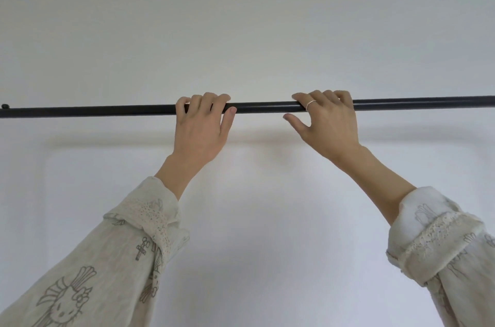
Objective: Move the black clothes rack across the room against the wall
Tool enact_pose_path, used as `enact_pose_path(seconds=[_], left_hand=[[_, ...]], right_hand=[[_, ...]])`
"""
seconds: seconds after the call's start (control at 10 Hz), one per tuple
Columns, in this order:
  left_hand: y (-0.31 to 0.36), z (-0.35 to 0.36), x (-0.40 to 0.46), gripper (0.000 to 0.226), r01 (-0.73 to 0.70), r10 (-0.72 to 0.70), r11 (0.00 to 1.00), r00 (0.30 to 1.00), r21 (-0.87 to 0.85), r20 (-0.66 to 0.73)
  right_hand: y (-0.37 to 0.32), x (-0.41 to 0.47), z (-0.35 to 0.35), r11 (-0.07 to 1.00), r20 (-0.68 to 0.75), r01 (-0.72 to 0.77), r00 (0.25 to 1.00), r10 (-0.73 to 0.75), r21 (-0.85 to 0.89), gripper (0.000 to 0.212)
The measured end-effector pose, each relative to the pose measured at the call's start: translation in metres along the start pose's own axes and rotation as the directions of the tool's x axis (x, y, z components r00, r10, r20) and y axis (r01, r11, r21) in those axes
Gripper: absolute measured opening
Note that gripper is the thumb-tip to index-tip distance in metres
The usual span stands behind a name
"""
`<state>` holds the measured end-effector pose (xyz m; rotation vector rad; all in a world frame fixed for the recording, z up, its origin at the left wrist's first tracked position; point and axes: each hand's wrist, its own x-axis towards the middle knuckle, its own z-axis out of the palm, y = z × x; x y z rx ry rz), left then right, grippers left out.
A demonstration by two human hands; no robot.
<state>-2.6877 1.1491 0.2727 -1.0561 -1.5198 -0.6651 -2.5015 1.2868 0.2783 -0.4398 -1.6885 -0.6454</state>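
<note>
A: Item one, far left of both hands: a small black end knob (4, 106) on the rail. Condition?

B: Noted as present; detail too small to be read. The rail (107, 110) of the black clothes rack is carried level from there, past both hands and out of view on the right.

A: Item two, left hand (202, 123).

B: Fingers are curled over the top of the rail, thumb laid along its underside. The rail is wrapped, not pinched.

A: Item three, right hand (325, 123), ring (310, 105) on one finger.

B: Fingers are hooked over the rail; the thumb is held clear below it, so the grasp is looser. The sleeves (139, 235) are turned back at the cuffs.

A: Item four, beyond the hands.

B: A plain white wall (246, 18), with the rail's shadow cast on it just below the hands. The rack is judged close to the wall; its feet and the floor are not shown.

A: Step in hand?

B: Final positioning, it is judged. A last even push from both hands is called for, then release.
</note>
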Motion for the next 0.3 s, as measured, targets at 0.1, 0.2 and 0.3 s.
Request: enact_pose_path(seconds=[0.1,0.2,0.3], left_hand=[[0.002,0.0,-0.005,0.047,-0.005,0.007,1.0,0.998,0.024,-0.064],[0.003,-0.005,-0.009,0.046,-0.018,0.022,0.999,0.996,0.042,-0.091],[0.002,-0.005,-0.01,0.046,-0.019,0.027,0.997,0.993,0.071,-0.117]], right_hand=[[-0.009,-0.011,-0.021,0.976,-0.009,-0.094,0.995,0.098,0.199,0.046],[-0.023,-0.015,-0.055,0.709,0.015,-0.248,0.948,0.318,0.661,0.049],[-0.025,-0.008,-0.108,0.194,-0.007,-0.097,0.879,0.477,0.976,0.035]])
